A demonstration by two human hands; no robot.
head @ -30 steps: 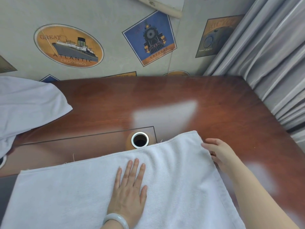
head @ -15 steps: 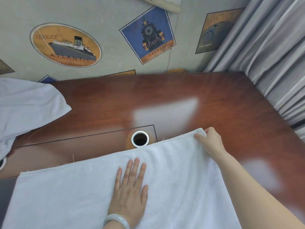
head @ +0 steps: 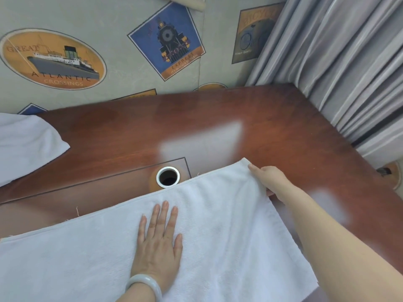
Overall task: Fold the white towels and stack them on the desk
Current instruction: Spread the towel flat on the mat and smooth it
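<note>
A white towel (head: 229, 219) lies spread flat across the near part of the dark red wooden desk (head: 272, 127). My left hand (head: 158, 243) presses flat on the towel's middle, fingers straight, a pale bangle on the wrist. My right hand (head: 269, 178) pinches the towel's far right corner, which is lifted slightly off the desk. A second white towel (head: 24, 144) lies crumpled at the desk's far left edge.
A round cable hole with a metal ring (head: 168, 177) sits in the desk just beyond the towel's far edge. Grey curtains (head: 349, 62) hang at the right. A wall with ship and train posters (head: 52, 59) stands behind the desk.
My right hand moved from the towel's right edge up to its far right corner and took hold of it. My left hand stayed flat on the towel.
</note>
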